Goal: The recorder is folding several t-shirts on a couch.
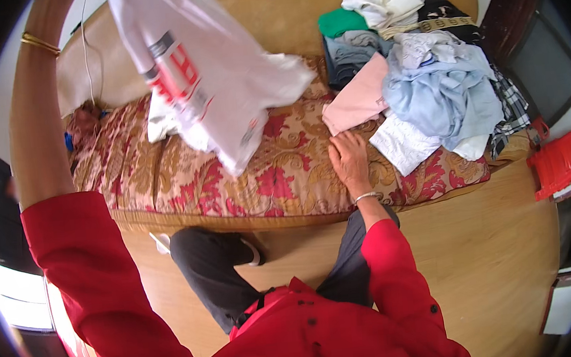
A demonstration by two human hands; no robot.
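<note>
My left arm reaches up along the left side, and its hand lies beyond the top edge, out of view. A white T-shirt with red and grey print (227,77) hangs from above, its lower end over the patterned sofa cushion (261,190). What grips the shirt at its top cannot be seen. My right hand (350,159) rests on the cushion, fingertips at the edge of a folded pink garment (359,94). A white patterned folded cloth (404,141) lies just right of that hand. Another white garment (162,118) lies partly behind the hanging shirt.
Light blue clothes (442,95), a green garment (341,22), a white garment (385,2) and black-and-white plaid cloth (510,105) are heaped at the right. A brown garment (85,126) lies at the far left. A red plastic stool (560,163) stands right of the sofa.
</note>
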